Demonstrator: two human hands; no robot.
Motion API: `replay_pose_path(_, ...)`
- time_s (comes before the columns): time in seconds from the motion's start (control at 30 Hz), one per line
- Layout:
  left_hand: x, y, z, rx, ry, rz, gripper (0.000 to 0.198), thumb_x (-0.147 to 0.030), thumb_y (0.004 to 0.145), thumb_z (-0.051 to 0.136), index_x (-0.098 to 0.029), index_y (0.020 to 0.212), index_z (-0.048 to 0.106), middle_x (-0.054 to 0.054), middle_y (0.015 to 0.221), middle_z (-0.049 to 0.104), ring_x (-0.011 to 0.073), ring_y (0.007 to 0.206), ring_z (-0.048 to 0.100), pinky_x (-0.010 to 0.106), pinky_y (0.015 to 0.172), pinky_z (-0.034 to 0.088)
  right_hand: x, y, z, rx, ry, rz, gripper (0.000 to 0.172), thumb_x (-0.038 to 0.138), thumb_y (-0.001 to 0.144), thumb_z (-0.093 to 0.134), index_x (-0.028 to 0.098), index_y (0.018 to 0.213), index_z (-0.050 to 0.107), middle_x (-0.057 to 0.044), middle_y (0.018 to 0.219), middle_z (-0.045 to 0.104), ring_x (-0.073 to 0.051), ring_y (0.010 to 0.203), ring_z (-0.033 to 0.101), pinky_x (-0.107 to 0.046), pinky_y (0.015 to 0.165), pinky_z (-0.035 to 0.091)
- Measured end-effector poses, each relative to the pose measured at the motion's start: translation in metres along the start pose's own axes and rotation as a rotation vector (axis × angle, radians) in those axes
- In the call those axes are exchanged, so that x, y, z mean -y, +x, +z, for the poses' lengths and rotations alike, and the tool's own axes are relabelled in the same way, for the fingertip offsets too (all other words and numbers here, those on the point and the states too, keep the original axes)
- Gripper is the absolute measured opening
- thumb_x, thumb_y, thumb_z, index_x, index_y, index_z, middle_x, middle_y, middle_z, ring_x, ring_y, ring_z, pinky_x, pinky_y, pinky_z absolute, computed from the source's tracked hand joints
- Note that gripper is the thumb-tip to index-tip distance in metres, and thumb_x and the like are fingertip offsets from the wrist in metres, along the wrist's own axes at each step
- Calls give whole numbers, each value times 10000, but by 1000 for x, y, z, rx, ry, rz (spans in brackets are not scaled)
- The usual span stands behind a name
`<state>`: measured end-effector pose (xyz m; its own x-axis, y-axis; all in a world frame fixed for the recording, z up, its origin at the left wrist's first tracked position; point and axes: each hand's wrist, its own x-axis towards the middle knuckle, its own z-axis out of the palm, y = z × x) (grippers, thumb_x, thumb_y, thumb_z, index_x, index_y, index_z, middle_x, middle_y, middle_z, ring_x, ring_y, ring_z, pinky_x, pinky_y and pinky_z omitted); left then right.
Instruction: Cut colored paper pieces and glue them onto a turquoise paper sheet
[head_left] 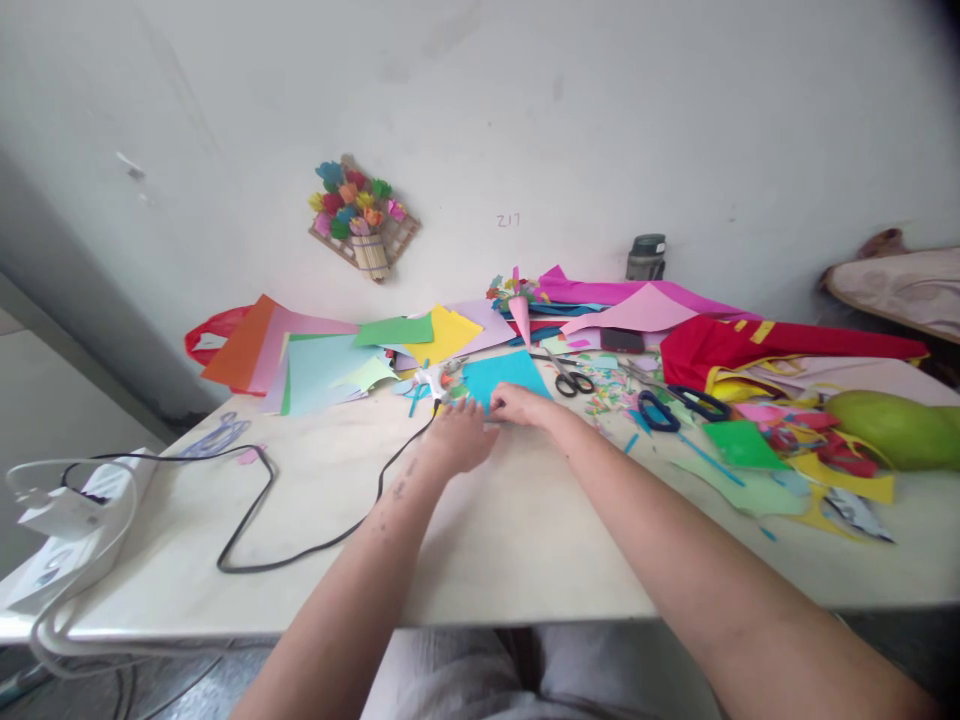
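A bright blue paper sheet [510, 375] lies on the table at the middle. My left hand [461, 435] rests at its lower left corner, palm down with its fingers apart, just in front of a white glue gun [431, 380] with a black cord. My right hand [517, 404] is closed in a pinch at the front edge of the blue sheet; whatever is between its fingertips is too small to make out. Black scissors [574, 383] lie right of the sheet.
Coloured papers [322, 365] spread along the wall. Right of the hands are paper scraps [615, 385], blue-handled scissors [679, 405], a phone [622, 340] and red cloth [690, 350]. A power strip [82, 530] sits at the left, its black cord crossing the table [525, 560].
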<state>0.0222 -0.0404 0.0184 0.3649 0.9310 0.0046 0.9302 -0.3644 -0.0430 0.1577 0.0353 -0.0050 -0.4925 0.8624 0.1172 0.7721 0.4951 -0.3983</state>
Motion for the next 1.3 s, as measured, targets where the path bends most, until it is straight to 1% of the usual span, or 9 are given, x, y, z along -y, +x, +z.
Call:
replay_pose_path(0.1, -26, -3, 14, 33, -83, -146, 738, -590, 802, 307, -76, 1332, 323, 199, 1414, 269, 318, 1321, 190, 459, 1042, 216, -1, 0, 2, -19, 0, 11, 84, 199, 714, 610, 141, 700, 669, -46, 852, 652, -118, 717, 556, -181, 621, 391)
replay_pose_path(0.2, -38, -6, 21, 21, -84, -246, 852, -652, 772, 302, -35, 1357, 259, 198, 1441, 185, 312, 1338, 120, 438, 1063, 191, -1, 0, 4, -34, 10, 0, 86, 207, 718, 605, 152, 714, 670, -43, 851, 653, -126, 734, 562, -187, 641, 398)
replay_pose_path(0.4, -33, -3, 19, 20, -111, -212, 912, -697, 742, 295, -27, 1359, 249, 203, 1442, 174, 311, 1339, 107, 435, 1070, 186, -2, 1, 6, -105, 19, -12, 88, 179, 722, 609, 148, 776, 671, -65, 902, 617, -137, 804, 554, -206, 721, 407)
replay_pose_path(0.57, -26, 5, 22, 15, -110, -178, 907, -704, 745, 270, -34, 1357, 253, 202, 1443, 175, 311, 1340, 101, 442, 1069, 177, -10, 0, 5, -217, 74, 16, 125, 136, 712, 621, 147, 831, 658, -49, 905, 588, -105, 733, 535, -215, 705, 415)
replay_pose_path(0.7, -24, 4, 23, -9, -78, -151, 895, -695, 760, 238, -33, 1361, 256, 204, 1443, 177, 314, 1339, 110, 417, 1075, 149, -15, -4, -2, -194, 99, 15, 112, 117, 726, 593, 153, 810, 657, -43, 882, 618, -112, 764, 547, -212, 713, 413)
replay_pose_path(0.97, -27, 0, 17, 4, -43, -134, 805, -679, 769, 254, -147, 1372, 273, 190, 1430, 233, 342, 1322, 169, 451, 1041, 190, -22, -11, -11, -143, 116, 11, 152, 72, 708, 573, 134, 808, 668, -41, 854, 653, -112, 740, 557, -192, 661, 412)
replay_pose_path(1.07, -29, 2, 14, -19, -10, -138, 794, -672, 769, 280, -130, 1348, 321, 196, 1414, 268, 344, 1310, 207, 447, 1043, 191, -26, -12, -13, -167, 139, 14, 162, 58, 705, 563, 133, 803, 669, -40, 857, 660, -110, 742, 563, -191, 665, 413)
replay_pose_path(1.17, -30, 5, 11, -48, 25, -82, 772, -657, 773, 306, -107, 1310, 379, 179, 1420, 270, 323, 1328, 159, 438, 1064, 153, -26, -15, -18, -191, 145, 11, 156, 53, 706, 561, 136, 783, 668, -39, 847, 666, -112, 758, 570, -197, 690, 419)
replay_pose_path(1.3, -30, 10, 11, -16, 14, -25, 751, -640, 788, 305, -87, 1290, 385, 179, 1402, 309, 287, 1322, 203, 415, 1068, 166, -25, -17, -24, -216, 191, 20, 148, 66, 702, 581, 124, 809, 665, -49, 853, 673, -115, 768, 582, -199, 699, 431)
